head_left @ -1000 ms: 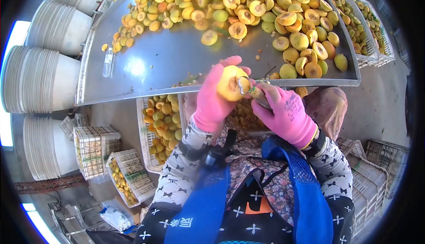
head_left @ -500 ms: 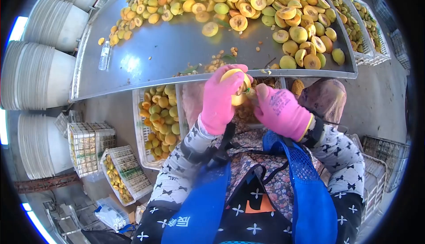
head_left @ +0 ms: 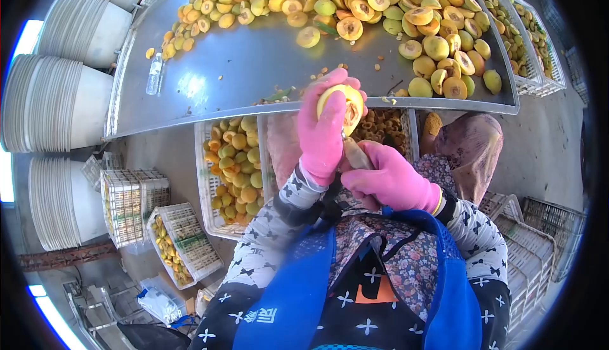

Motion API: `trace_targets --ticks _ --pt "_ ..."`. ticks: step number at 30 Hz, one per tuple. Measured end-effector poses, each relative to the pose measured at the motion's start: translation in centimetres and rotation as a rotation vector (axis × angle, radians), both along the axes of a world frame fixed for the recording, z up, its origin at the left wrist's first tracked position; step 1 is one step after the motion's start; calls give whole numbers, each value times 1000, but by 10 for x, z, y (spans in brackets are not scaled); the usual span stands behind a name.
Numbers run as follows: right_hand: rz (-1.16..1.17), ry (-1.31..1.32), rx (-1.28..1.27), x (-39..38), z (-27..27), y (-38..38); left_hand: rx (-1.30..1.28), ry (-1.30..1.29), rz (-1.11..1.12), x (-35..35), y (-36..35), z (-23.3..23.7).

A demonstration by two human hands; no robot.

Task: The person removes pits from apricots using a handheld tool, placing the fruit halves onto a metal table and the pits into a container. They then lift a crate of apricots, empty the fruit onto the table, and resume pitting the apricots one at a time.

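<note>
Pink gloves cover both hands. My left hand [head_left: 322, 128] is closed round a halved yellow fruit [head_left: 353, 110], its cut face with a brown hollow turned to the right. Below it, my right hand [head_left: 393, 175] grips the pale handle of a small tool [head_left: 356, 154], whose tip touches or nearly touches the fruit's lower edge. Both hands are just in front of the near rim of the metal table [head_left: 241, 83]. Many halved and whole fruits [head_left: 374, 1] lie heaped along its far side.
A crate of fruit [head_left: 238, 166] stands below the table edge, beside a container of brown pits [head_left: 387, 128]. A plastic bottle [head_left: 154, 75] lies on the table's left. Stacked white tubs [head_left: 57, 99] are far left; crates [head_left: 533, 255] stand at right.
My right hand has moved down and slightly left, and the tool's handle now shows. My left hand has tilted the fruit so that its hollow faces more into view.
</note>
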State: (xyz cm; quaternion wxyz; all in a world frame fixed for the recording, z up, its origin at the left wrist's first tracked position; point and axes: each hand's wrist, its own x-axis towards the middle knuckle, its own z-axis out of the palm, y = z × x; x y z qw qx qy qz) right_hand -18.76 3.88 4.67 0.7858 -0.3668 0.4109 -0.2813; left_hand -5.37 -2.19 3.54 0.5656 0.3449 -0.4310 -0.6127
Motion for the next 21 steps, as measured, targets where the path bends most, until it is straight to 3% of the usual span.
trace_targets --ticks 2,5,6,9,10,13,15,17,20,21 --pt "25 -112 54 1 -1 1 -1 -13 17 0 2 0" --pt "-219 671 -926 3 -16 5 71 -23 -45 5 -1 4" --pt "-275 821 -1074 1 -17 4 56 -24 -43 10 -3 -6" --pt "-377 963 -903 -20 -10 -6 237 54 -211 24 -1 -4" --pt "-455 977 -977 -22 -10 -9 325 98 -294 27 -1 0" --pt "-310 861 -958 -25 -15 -9 -145 -320 -191 21 0 -16" --pt "-380 769 -926 -23 -17 -6 -399 -606 -88 22 -1 -21" --pt "-339 615 -750 -23 -10 -5 -269 -509 -75 31 1 -16" --pt "-233 434 -353 -27 5 -5 437 435 -250 59 -5 -6" --pt "-204 345 -205 -24 9 -6 415 401 -208 66 -3 -4"
